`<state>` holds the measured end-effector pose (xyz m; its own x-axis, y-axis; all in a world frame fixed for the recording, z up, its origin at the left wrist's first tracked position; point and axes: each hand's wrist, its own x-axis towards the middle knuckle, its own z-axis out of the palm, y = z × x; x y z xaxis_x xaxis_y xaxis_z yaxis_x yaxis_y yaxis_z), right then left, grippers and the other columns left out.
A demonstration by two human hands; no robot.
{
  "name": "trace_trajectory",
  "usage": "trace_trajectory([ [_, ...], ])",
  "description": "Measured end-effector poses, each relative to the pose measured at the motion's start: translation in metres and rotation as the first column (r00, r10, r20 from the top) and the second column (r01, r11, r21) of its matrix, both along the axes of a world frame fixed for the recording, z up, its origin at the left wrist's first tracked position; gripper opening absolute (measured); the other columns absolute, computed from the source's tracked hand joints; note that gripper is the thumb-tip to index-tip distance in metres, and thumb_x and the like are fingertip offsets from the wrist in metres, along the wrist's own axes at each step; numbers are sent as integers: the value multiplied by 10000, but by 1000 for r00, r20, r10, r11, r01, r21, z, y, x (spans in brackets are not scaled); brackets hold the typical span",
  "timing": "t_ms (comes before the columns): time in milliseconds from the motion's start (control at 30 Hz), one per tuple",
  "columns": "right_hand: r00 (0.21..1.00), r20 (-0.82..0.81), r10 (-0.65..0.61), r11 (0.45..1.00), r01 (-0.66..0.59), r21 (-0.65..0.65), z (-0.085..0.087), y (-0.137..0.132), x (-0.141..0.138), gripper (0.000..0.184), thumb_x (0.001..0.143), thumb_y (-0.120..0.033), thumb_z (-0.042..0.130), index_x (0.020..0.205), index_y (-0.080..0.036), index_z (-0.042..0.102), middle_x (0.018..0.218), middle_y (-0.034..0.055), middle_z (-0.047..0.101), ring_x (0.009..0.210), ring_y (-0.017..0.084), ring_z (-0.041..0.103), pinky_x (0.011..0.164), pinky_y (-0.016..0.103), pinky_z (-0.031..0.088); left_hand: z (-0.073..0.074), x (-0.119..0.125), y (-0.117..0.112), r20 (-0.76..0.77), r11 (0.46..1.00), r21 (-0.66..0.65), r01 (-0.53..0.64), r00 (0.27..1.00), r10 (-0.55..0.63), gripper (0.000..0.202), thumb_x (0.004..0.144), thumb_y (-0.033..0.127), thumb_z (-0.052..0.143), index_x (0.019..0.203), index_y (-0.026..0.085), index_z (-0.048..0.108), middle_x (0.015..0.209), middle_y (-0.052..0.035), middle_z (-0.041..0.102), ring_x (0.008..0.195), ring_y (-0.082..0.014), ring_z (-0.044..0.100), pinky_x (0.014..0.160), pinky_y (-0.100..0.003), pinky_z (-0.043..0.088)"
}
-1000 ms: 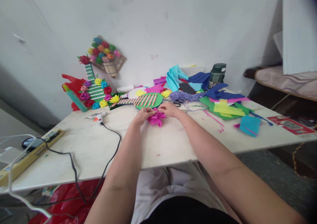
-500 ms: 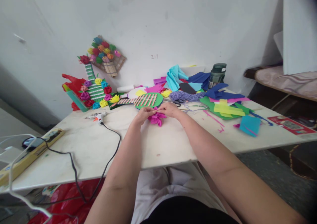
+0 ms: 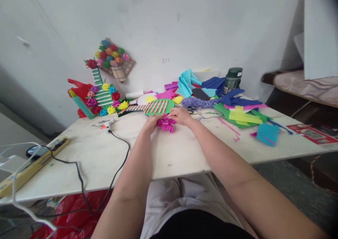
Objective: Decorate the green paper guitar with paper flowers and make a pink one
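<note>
A magenta crepe paper flower (image 3: 167, 125) hangs between my two hands, just above the front part of the white table (image 3: 179, 158). My left hand (image 3: 152, 122) is closed on its left side. The fingers of my right hand (image 3: 181, 116) pinch the upper right edge of the paper. Behind my hands lies a green guitar-shaped cutout (image 3: 170, 106) with a lattice of thin pinkish strips on it. The fingertips partly cover the top of the flower.
A glue gun (image 3: 106, 125) with a black cord lies left, near a yellow power strip (image 3: 56, 145). Purple yarn (image 3: 202, 102), coloured paper (image 3: 188, 82) and a dark green bottle (image 3: 232, 79) stand behind. A flower-decorated guitar (image 3: 101, 94) leans at back left.
My right hand has shifted slightly up along the flower's edge, and my left hand now sits more around its left side. The petals have turned and bunched a little.
</note>
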<state>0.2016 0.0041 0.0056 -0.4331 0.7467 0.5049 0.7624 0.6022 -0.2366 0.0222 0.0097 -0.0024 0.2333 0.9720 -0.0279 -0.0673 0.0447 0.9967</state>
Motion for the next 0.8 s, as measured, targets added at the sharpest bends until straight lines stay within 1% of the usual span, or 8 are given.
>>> trace_trajectory([
  [100,1000,9,10,1000,-10,-1,1,-1,-1,205,829,-313,562,916,-254,739,914,15,685,795,137,576,595,242,312,0,0,1,30,1000,-26,-9,999,10,299,511,304,757,734,113,701,589,-33,626,513,-106,519,478,-220,365],
  [200,1000,-1,10,1000,-10,2,1,-2,-1,206,832,-317,557,916,-262,737,913,12,685,787,135,571,598,240,313,1,0,0,24,1000,-23,-2,1000,3,303,515,295,762,745,106,707,585,-33,622,493,-92,487,463,-215,342],
  [267,1000,-8,6,1000,-6,5,2,-3,-1,209,836,-321,551,918,-269,736,907,12,683,782,132,567,598,238,312,1,0,-1,9,1000,-10,7,1000,-7,324,522,313,767,764,106,708,584,-30,615,483,-85,471,451,-210,325],
  [367,1000,-2,-10,1000,10,-3,3,-4,0,222,840,-326,544,932,-263,735,902,21,678,785,133,565,598,238,311,1,-1,-1,-1,999,6,34,999,-34,359,529,358,776,778,110,702,602,-29,613,501,-91,490,469,-211,343],
  [467,1000,6,-23,1000,23,-4,3,-4,-1,227,840,-329,542,931,-256,737,899,24,676,781,135,564,594,243,308,-1,-2,0,-23,999,10,51,998,-51,345,543,383,772,731,107,686,581,-27,599,491,-89,485,476,-216,346],
  [600,1000,9,-26,1000,26,3,1,-4,-2,215,834,-325,551,913,-253,738,899,19,677,783,136,571,586,245,307,-2,-2,0,-57,999,-13,51,997,-52,296,572,376,755,642,106,655,537,-25,578,468,-82,459,452,-215,304],
  [667,1000,9,-24,1000,23,5,1,-4,-3,211,835,-320,552,912,-254,737,906,16,680,794,136,577,585,243,310,-2,-1,0,-37,998,-19,55,998,-56,282,570,359,757,635,106,650,542,-27,586,479,-84,463,460,-214,304],
  [800,1000,12,-16,1000,16,9,1,-4,-3,209,836,-314,554,910,-248,737,914,13,688,822,142,590,586,246,319,-3,0,1,6,998,-19,65,998,-65,263,523,307,783,614,103,645,583,-38,614,520,-91,486,502,-220,337],
])
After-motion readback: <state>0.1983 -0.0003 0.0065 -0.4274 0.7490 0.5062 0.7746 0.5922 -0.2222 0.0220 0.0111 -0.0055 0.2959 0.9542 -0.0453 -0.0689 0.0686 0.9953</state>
